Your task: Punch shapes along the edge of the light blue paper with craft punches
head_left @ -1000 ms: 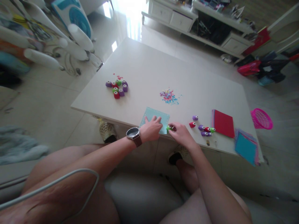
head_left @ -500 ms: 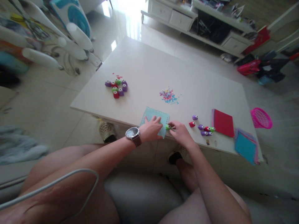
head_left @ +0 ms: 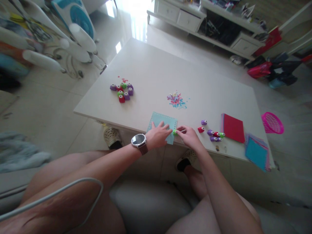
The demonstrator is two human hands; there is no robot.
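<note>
Our left hand (head_left: 158, 135) lies flat, fingers spread, on a light blue paper sheet (head_left: 162, 125) at the near edge of the tabletop (head_left: 156, 68); it grips nothing and only presses down. Our right hand (head_left: 188, 136) is curled around a small green punch (head_left: 175, 132), thumb and fingertips pinching it against the right edge of the sheet. The sheet's near corner hangs just past the tabletop edge.

Handling, as we judge it: the sheet is thin, light and floppy, likely to slide on the smooth top unless pinned flat, and easy to crease. The punch looks like hard plastic, small, rigid and light; it is best held from its two sides with a finger on top.

Surface: pale, glossy and hard. Toward the far left edge sits a cluster of punches (head_left: 122, 91), purple, red and green. Mid-tabletop lies a scatter of paper bits (head_left: 176, 99), pink and blue. Right of our hands, along the near edge, are more punches (head_left: 214, 135), then a red sheet stack (head_left: 233, 128); a blue and pink paper pile (head_left: 256, 152) overhangs the near right corner.

Room: tiled floor, a pink basket (head_left: 272, 123) on the floor beyond the right edge, a white cabinet (head_left: 182, 16) at the far wall, and a fan (head_left: 78, 19) at the far left.
</note>
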